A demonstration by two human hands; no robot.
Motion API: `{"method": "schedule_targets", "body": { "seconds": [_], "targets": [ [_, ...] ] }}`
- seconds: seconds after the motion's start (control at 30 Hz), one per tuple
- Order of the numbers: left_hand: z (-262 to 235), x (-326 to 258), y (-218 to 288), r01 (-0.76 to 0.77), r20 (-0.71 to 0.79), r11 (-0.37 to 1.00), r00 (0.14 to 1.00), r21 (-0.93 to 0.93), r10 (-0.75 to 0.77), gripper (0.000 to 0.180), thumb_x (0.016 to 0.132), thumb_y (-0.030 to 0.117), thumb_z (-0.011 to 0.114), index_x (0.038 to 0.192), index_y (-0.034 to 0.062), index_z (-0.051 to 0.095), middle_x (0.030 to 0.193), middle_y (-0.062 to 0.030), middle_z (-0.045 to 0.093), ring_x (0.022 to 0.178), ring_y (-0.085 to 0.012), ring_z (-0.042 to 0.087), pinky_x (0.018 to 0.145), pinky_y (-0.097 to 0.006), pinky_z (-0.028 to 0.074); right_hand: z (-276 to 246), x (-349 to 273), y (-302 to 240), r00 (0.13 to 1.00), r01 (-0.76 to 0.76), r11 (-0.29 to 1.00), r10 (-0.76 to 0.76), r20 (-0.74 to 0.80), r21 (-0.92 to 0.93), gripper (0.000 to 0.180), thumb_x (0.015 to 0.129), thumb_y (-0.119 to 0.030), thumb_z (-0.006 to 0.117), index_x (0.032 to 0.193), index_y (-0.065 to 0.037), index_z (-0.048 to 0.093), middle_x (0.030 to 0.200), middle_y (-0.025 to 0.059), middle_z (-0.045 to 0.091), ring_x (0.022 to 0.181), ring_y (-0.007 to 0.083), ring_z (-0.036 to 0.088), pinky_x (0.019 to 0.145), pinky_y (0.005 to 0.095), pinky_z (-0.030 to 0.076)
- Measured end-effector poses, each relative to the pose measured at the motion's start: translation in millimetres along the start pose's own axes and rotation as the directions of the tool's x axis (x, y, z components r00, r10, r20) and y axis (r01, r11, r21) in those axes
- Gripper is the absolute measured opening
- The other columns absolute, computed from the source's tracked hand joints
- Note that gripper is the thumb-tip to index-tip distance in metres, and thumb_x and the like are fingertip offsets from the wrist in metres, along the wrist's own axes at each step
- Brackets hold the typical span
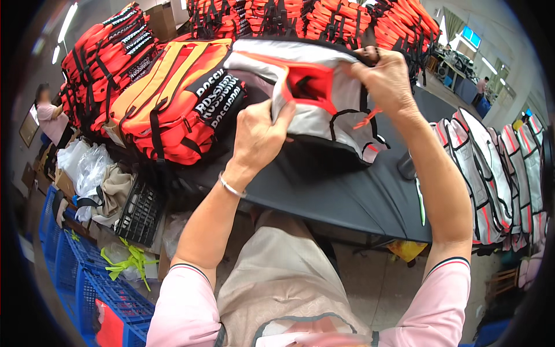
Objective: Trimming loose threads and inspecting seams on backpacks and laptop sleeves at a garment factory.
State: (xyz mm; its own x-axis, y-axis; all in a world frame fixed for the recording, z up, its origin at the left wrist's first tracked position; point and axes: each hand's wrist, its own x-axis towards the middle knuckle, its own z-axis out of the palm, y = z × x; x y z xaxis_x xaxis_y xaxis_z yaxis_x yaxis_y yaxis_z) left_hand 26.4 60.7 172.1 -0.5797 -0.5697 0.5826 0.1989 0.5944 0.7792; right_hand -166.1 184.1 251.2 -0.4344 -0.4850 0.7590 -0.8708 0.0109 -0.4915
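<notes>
A grey life vest (300, 104) with orange lining and black edge binding lies on a dark table (347, 196) in front of me. My left hand (257, 136) pinches its near left edge, a thin bracelet on the wrist. Over at the vest's far right corner, my right hand (387, 78) holds a black strap. An orange opening shows between my hands, and a loose orange tag hangs below my right wrist.
Stacks of orange vests (167, 107) with black straps sit at the left and along the back (324, 20). Grey vests (491, 168) hang in a row at the right. Blue crates (87, 283), a black crate (139, 214) and plastic bags stand at lower left. Other people work far left and far right.
</notes>
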Motion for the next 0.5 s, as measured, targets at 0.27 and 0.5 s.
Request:
{"method": "schedule_targets", "body": {
  "seconds": [0.27, 0.5],
  "targets": [
    [-8.2, -120.6, -99.8, 0.404, 0.327, 0.800, 0.904, -0.444, -0.275, 0.050, 0.088, 0.018, 0.071, 0.130, -0.0012, 0.053, 0.121, -0.0093, 0.060, 0.103, -0.0145, 0.061, 0.088, -0.032, 0.051, 2.7, -87.7, 22.8, 0.900, -0.339, 0.916, 0.250, 0.356, 0.214, 0.008, 0.075, -0.008, 0.074, 0.073, -0.004, 0.067, 0.063, -0.0068, 0.055, 0.059, 0.0034, 0.049, 0.054, 0.0237, 0.039],
    [2.5, -139.8, -179.9, 0.633, 0.430, 0.272, 0.724, -0.725, -0.539, 0.059, 0.081, 0.000, 0.065, 0.133, 0.0030, 0.040, 0.127, -0.0115, 0.056, 0.110, -0.0201, 0.060, 0.092, -0.039, 0.049, 9.7, -185.5, 1.7, 0.746, -0.277, 0.958, 0.165, 0.645, 0.076, 0.021, 0.066, -0.003, 0.085, 0.081, -0.001, 0.070, 0.067, 0.0031, 0.056, 0.061, 0.0108, 0.052, 0.056, 0.0268, 0.042]
  ]
}}
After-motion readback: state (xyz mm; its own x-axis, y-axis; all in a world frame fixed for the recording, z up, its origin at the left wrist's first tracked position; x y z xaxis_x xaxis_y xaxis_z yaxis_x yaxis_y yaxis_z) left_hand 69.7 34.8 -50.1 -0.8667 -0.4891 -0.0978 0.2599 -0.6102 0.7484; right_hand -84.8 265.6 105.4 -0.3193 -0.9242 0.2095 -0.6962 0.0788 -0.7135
